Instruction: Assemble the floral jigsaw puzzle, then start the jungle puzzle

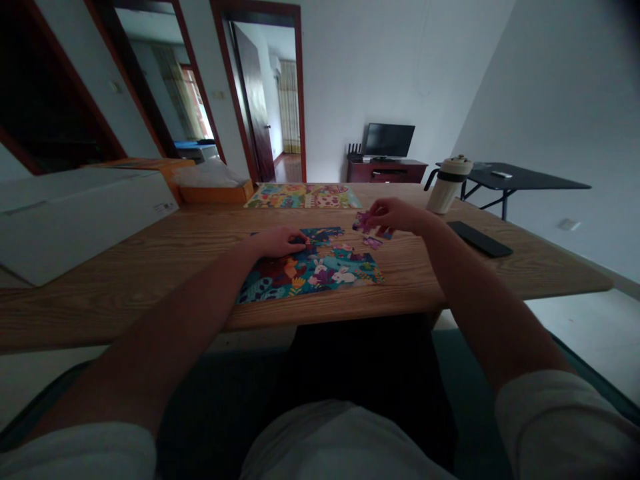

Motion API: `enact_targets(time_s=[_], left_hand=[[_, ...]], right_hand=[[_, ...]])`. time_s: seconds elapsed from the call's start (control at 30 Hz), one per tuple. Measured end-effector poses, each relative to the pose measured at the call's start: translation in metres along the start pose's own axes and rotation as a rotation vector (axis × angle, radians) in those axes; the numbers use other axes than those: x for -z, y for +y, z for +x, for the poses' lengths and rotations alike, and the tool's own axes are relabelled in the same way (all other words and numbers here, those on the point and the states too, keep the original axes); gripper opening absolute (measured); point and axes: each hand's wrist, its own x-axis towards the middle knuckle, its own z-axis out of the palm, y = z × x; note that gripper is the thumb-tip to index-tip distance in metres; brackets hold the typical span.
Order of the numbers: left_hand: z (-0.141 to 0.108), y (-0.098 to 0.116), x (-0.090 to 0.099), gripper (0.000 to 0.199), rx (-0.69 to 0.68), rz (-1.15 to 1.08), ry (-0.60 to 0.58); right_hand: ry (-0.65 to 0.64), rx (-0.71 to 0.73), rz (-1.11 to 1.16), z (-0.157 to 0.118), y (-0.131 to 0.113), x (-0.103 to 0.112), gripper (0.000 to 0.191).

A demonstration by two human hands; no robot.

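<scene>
A partly joined jigsaw puzzle with white rabbits and dark blue-green scenery lies near the table's front edge. On its upper left part rests my left hand, thumb and forefinger apart, with no piece visible in it. My right hand is to the right of the puzzle, fingertips closed on a purple puzzle piece. Just below that hand lies a loose pink-purple puzzle piece. Another bit of blue shows under the right fingers, partly hidden.
Behind the puzzle lies a colourful picture sheet. A white box and an orange tray with clear plastic occupy the left. At right are a cream thermos jug and a black phone-like slab.
</scene>
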Motion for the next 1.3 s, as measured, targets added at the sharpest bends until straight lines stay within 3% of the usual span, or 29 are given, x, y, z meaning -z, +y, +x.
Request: enact_targets(time_s=[0.17, 0.33, 0.57, 0.93, 1.1, 1.2, 1.3], left_hand=[[-0.001, 0.001, 0.000, 0.049, -0.007, -0.003, -0.008], [0.001, -0.001, -0.002, 0.047, -0.032, 0.007, -0.006], [0.004, -0.002, -0.003, 0.050, 0.002, 0.047, -0.011], [0.005, -0.003, -0.004, 0.047, -0.008, 0.042, -0.020], [0.006, -0.004, -0.005, 0.047, -0.009, 0.035, -0.017], [0.006, -0.004, -0.006, 0.049, 0.002, 0.029, -0.010], [0.005, -0.003, -0.005, 0.050, 0.005, 0.020, -0.017]], right_hand=[[0.028, 0.027, 0.086, 0.033, -0.023, -0.056, 0.061], [0.069, -0.018, -0.035, 0.045, -0.005, -0.088, 0.035], [0.140, 0.003, -0.340, 0.040, 0.007, -0.087, 0.033], [0.133, 0.030, -0.493, 0.031, -0.007, -0.091, 0.039], [0.179, 0.193, -0.573, 0.026, -0.013, -0.094, 0.044], [0.099, 0.295, -0.606, 0.025, -0.015, -0.095, 0.044], [0.048, 0.305, -0.613, 0.026, -0.015, -0.096, 0.043]])
